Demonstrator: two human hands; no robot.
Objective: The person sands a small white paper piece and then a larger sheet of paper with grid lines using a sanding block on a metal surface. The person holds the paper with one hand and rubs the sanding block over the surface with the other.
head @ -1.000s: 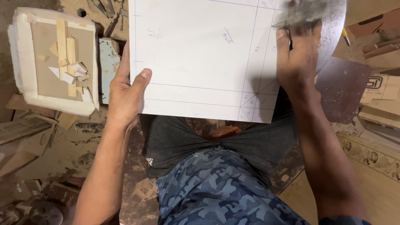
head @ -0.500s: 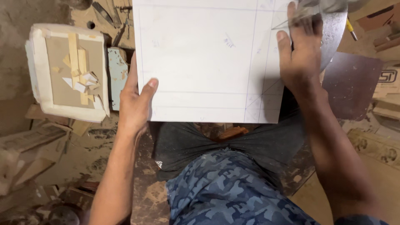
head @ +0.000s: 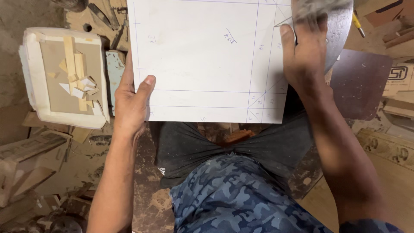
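A white board (head: 202,60) marked with thin blue pencil lines lies over my lap and the workbench. My left hand (head: 131,101) grips its left edge, thumb on top near the lower left corner. My right hand (head: 302,51) rests along the board's right edge, fingers up on a blurred grey tool (head: 321,8) at the top right corner. What the fingers do on that tool is hidden by blur. A round grey metal disc (head: 340,34) lies under the right hand.
A shallow white tray (head: 34,82) with wood strips and scraps sits at the left. Wood offcuts (head: 30,159) lie at lower left. A dark brown panel (head: 362,82) and cardboard boxes (head: 399,77) lie at the right. A yellow pencil (head: 357,21) is at top right.
The view has drifted, so the board and tray sit further right in frame. My left hand stays on the left edge; my right hand stays at the top right corner.
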